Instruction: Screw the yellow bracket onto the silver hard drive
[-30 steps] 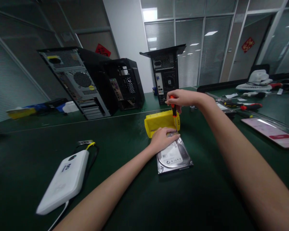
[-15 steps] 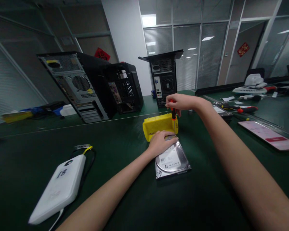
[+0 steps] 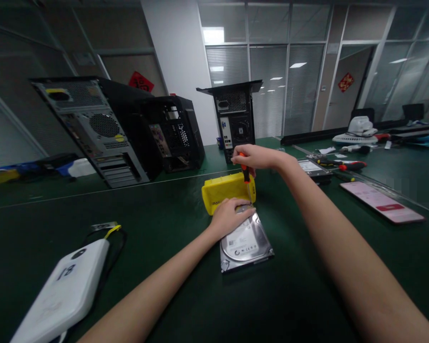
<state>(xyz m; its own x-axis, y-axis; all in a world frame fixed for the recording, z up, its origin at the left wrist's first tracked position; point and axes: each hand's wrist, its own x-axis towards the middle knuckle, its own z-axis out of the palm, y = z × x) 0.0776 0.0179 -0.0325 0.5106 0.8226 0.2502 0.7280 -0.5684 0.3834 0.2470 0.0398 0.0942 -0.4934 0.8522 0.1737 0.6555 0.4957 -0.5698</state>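
Observation:
A silver hard drive (image 3: 246, 243) with a white label lies on the dark green table. My left hand (image 3: 229, 218) rests over its far left part, fingers and thumb pressed on its edges. Above the drive's far right corner, my right hand (image 3: 249, 159) is closed round the orange and black handle of a screwdriver (image 3: 246, 174). The screwdriver stands nearly upright, its tip at that corner. Just behind the drive sits a yellow tray (image 3: 223, 188), partly covered by my left fingers and the screwdriver.
Open computer cases (image 3: 103, 128) stand along the back. A white power bank (image 3: 64, 286) with a cable lies at the left. Toward the right are a pink-screened phone (image 3: 382, 202), pliers (image 3: 350, 165), another drive (image 3: 312, 169) and a white object (image 3: 359, 131).
The whole view has shifted, so everything sits further left and slightly lower. My right hand still grips the screwdriver at the same corner, and my left hand stays on the drive.

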